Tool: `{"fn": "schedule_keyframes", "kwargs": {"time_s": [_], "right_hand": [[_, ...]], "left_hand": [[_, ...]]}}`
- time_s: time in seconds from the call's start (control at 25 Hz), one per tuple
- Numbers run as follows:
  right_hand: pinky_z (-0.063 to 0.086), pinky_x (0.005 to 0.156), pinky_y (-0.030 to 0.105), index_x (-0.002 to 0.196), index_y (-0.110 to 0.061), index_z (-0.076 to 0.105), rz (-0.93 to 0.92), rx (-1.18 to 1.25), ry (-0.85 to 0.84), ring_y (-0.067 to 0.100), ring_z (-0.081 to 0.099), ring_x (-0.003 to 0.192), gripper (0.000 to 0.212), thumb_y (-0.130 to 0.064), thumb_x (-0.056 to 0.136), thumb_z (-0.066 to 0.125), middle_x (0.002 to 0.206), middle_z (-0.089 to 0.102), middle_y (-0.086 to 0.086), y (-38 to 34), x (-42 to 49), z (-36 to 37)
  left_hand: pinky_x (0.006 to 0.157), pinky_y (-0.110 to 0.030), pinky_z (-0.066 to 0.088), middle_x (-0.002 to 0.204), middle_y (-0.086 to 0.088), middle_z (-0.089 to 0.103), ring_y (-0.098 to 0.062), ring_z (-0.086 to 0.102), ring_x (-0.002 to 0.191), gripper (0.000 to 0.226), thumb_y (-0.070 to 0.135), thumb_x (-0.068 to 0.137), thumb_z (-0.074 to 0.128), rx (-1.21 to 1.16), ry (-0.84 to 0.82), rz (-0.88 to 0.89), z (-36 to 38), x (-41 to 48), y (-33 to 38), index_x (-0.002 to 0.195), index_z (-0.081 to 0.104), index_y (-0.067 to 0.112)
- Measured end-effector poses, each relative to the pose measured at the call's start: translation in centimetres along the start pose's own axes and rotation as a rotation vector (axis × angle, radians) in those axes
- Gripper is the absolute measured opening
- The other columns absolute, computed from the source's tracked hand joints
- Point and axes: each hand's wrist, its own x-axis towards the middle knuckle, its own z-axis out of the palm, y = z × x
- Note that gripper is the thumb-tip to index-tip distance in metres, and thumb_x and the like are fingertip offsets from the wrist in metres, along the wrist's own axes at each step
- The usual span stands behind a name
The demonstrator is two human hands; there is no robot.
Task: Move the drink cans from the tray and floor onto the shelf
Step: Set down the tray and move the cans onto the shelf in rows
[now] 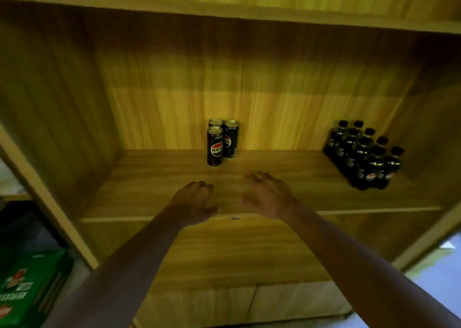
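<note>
Three tall black drink cans (219, 143) stand upright in a tight cluster at the back middle of the wooden shelf (154, 190). Both of my hands hover over the shelf's front part, a short way in front of the cans. My left hand (193, 200) is palm down with the fingers loosely curled and holds nothing. My right hand (268, 193) is beside it with the fingers spread and is empty too. Neither hand touches a can. No tray is in sight.
A pack of several dark bottles (365, 156) stands at the shelf's back right. The shelf's side walls close it in left and right, with a board above. A green carton (27, 287) lies on the floor at lower left. Cabinet doors (249, 265) sit below the shelf.
</note>
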Motion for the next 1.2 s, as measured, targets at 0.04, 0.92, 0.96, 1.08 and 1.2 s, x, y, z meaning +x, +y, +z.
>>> {"fn": "schedule_keyframes", "kwargs": {"time_s": [0.04,0.92,0.96,1.08,1.2], "right_hand": [[0.042,0.106,0.043,0.151,-0.02,0.033,-0.001,-0.017,-0.004,0.03,0.041,0.137,0.072,-0.062,0.094,0.045,0.154,0.037,0.009,-0.7,-1.5,0.0],[0.053,0.09,0.043,0.142,-0.016,0.042,0.022,0.217,-0.435,0.03,0.055,0.122,0.066,-0.06,0.093,0.05,0.14,0.052,0.012,-1.2,-21.7,50.9],[0.054,0.089,0.043,0.14,-0.016,0.044,0.028,0.219,-0.454,0.03,0.056,0.12,0.065,-0.06,0.093,0.05,0.137,0.054,0.012,-1.1,-22.6,55.5],[0.055,0.083,0.042,0.137,-0.015,0.045,0.051,0.216,-0.49,0.031,0.06,0.112,0.063,-0.06,0.093,0.051,0.131,0.057,0.013,-0.7,-24.4,69.1],[0.056,0.085,0.045,0.136,-0.015,0.045,0.069,0.187,-0.49,0.03,0.06,0.111,0.064,-0.062,0.092,0.05,0.129,0.057,0.012,0.2,-24.5,79.0]], "left_hand": [[0.103,-0.039,0.042,0.14,-0.012,0.052,-0.031,0.048,0.13,0.065,0.052,0.094,0.054,-0.005,0.006,0.013,0.3,-1.4,0.2,0.143,0.045,0.012],[0.088,-0.039,0.049,0.117,-0.01,0.061,-0.029,0.058,0.111,0.049,0.05,0.092,0.058,-0.197,-0.453,-0.084,50.9,-14.6,2.4,0.119,0.058,0.009],[0.088,-0.039,0.05,0.117,-0.009,0.062,-0.029,0.058,0.112,0.048,0.049,0.09,0.06,-0.215,-0.461,-0.095,55.6,-15.1,2.2,0.118,0.059,0.01],[0.09,-0.04,0.052,0.12,-0.009,0.063,-0.03,0.06,0.114,0.046,0.044,0.088,0.062,-0.242,-0.456,-0.093,69.9,-15.5,1.2,0.119,0.062,0.011],[0.09,-0.038,0.052,0.124,-0.007,0.064,-0.029,0.061,0.116,0.046,0.046,0.085,0.063,-0.245,-0.404,-0.059,80.5,-14.4,0.0,0.12,0.063,0.015]]}}
